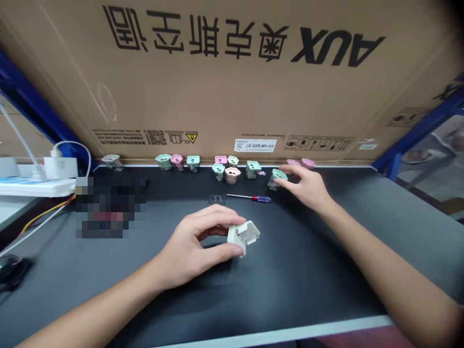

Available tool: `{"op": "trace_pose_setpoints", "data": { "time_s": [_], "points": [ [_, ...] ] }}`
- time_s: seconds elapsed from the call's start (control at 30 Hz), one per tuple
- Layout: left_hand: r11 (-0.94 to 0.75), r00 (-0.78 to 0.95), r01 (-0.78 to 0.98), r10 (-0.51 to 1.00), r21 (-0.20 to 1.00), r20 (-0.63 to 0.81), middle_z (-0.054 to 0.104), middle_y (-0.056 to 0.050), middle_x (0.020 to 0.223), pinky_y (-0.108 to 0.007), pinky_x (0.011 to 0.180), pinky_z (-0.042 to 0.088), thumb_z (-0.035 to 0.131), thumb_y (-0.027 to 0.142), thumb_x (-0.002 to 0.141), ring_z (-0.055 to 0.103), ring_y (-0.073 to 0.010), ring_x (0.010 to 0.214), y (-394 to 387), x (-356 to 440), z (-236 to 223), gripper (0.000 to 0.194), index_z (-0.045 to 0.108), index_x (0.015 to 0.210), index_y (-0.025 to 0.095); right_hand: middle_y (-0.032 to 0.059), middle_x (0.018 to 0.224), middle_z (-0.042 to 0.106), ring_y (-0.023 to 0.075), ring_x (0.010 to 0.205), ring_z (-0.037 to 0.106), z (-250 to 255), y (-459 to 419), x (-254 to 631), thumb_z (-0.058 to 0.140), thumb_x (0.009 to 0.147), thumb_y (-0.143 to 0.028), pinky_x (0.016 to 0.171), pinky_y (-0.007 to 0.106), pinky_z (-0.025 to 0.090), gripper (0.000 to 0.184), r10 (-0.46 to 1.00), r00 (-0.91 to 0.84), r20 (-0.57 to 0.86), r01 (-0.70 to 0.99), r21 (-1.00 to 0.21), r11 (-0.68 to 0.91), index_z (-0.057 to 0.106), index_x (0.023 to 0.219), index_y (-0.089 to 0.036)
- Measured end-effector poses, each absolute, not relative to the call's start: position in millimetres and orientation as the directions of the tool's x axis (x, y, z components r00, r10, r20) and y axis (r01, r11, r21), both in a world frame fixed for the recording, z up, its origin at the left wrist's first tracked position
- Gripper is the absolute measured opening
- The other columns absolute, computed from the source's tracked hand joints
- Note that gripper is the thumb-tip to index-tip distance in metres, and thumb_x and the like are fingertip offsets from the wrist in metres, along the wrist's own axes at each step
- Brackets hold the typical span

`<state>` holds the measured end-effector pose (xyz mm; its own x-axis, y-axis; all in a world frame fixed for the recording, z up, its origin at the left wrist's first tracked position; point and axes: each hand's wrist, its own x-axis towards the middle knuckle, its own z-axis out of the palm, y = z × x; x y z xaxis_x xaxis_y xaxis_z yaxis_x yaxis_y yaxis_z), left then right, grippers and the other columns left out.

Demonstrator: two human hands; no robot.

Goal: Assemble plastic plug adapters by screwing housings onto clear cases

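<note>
My left hand pinches a white two-hole pencil sharpener with a clear part, tilted on its side above the black tabletop. Its fingers hide the sharpener's left end. Farther back, my right hand has thumb and forefinger closed about a green pencil sharpener with a clear lower part. Just behind that hand stand two pink sharpeners, one partly covered by the fingers. Left of the green one, a mint sharpener stands upright beside a small purple piece.
A screwdriver lies mid-table next to a clear plastic piece. More sharpeners line the back, before a large cardboard box. A white power strip with cables sits at left, near a blurred-out patch.
</note>
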<state>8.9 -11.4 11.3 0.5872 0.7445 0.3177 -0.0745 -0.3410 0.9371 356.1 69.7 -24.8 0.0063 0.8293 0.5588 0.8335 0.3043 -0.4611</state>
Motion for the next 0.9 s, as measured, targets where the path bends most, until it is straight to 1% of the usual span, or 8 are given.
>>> {"op": "trace_pose_setpoints", "data": {
  "time_s": [0.2, 0.33, 0.47, 0.6, 0.67, 0.8, 0.9],
  "points": [
    [-0.332, 0.582, -0.068, 0.753, 0.941, 0.307, 0.070, -0.010, 0.115, -0.028, 0.091, 0.060, 0.081, 0.022, 0.082, 0.069, -0.0187, 0.103, -11, 9, 13, 0.032, 0.076, 0.114, 0.019, 0.0057, 0.120, 0.076, 0.0352, 0.117, 0.067, -26, 71, 357, 0.077, 0.081, -0.052, 0.097, 0.052, 0.055, 0.040, 0.832, 0.003, 0.554, 0.850, -0.439, 0.289, 0.075, 0.114, -0.029],
    [-0.322, 0.583, -0.070, 0.755, 0.944, 0.301, 0.069, -0.010, 0.116, -0.029, 0.091, 0.061, 0.081, 0.023, 0.082, 0.068, -0.0189, 0.103, -11, 8, 12, 0.033, 0.076, 0.114, 0.020, 0.0053, 0.125, 0.075, 0.0339, 0.119, 0.067, -24, 69, 356, 0.070, 0.088, -0.049, 0.097, 0.051, 0.056, 0.036, 0.843, -0.021, 0.538, 0.843, -0.443, 0.304, 0.074, 0.119, -0.029],
    [-0.328, 0.587, -0.066, 0.751, 0.942, 0.302, 0.069, -0.009, 0.116, -0.028, 0.092, 0.060, 0.081, 0.024, 0.082, 0.068, -0.0184, 0.104, -10, 7, 10, 0.033, 0.076, 0.115, 0.021, 0.0039, 0.128, 0.074, 0.0315, 0.118, 0.068, -22, 67, 353, 0.066, 0.092, -0.047, 0.097, 0.048, 0.057, 0.037, 0.856, -0.049, 0.514, 0.824, -0.464, 0.325, 0.072, 0.125, -0.030],
    [-0.316, 0.586, -0.035, 0.762, 0.948, 0.276, 0.069, -0.010, 0.117, -0.029, 0.092, 0.060, 0.081, 0.025, 0.083, 0.068, -0.0190, 0.105, -10, 7, 11, 0.032, 0.076, 0.114, 0.021, 0.0032, 0.124, 0.075, 0.0306, 0.109, 0.072, -23, 65, 351, 0.067, 0.093, -0.046, 0.098, 0.050, 0.058, 0.037, 0.867, -0.057, 0.496, 0.801, -0.496, 0.337, 0.073, 0.126, -0.031],
    [-0.315, 0.586, -0.032, 0.762, 0.948, 0.273, 0.069, -0.010, 0.117, -0.030, 0.092, 0.060, 0.081, 0.026, 0.083, 0.068, -0.0192, 0.104, -10, 8, 11, 0.033, 0.076, 0.114, 0.020, 0.0030, 0.122, 0.076, 0.0307, 0.108, 0.073, -24, 66, 351, 0.067, 0.093, -0.046, 0.099, 0.052, 0.057, 0.035, 0.863, -0.048, 0.502, 0.786, -0.514, 0.343, 0.074, 0.124, -0.031],
    [-0.310, 0.587, -0.030, 0.764, 0.950, 0.268, 0.069, -0.010, 0.118, -0.029, 0.093, 0.060, 0.081, 0.026, 0.083, 0.068, -0.0185, 0.105, -10, 7, 11, 0.033, 0.075, 0.115, 0.019, 0.0022, 0.119, 0.077, 0.0302, 0.118, 0.070, -30, 68, 353, 0.067, 0.093, -0.044, 0.111, 0.052, 0.050, 0.027, 0.835, -0.026, 0.549, 0.750, -0.542, 0.380, 0.080, 0.112, -0.030],
    [-0.299, 0.586, -0.035, 0.767, 0.954, 0.262, 0.068, -0.010, 0.118, -0.028, 0.093, 0.059, 0.080, 0.025, 0.084, 0.068, -0.0179, 0.105, -10, 7, 10, 0.032, 0.075, 0.115, 0.019, 0.0014, 0.115, 0.078, 0.0300, 0.116, 0.070, -33, 71, 354, 0.069, 0.092, -0.045, 0.112, 0.053, 0.050, 0.023, 0.814, -0.007, 0.581, 0.737, -0.548, 0.397, 0.081, 0.107, -0.032]
  ]
}}
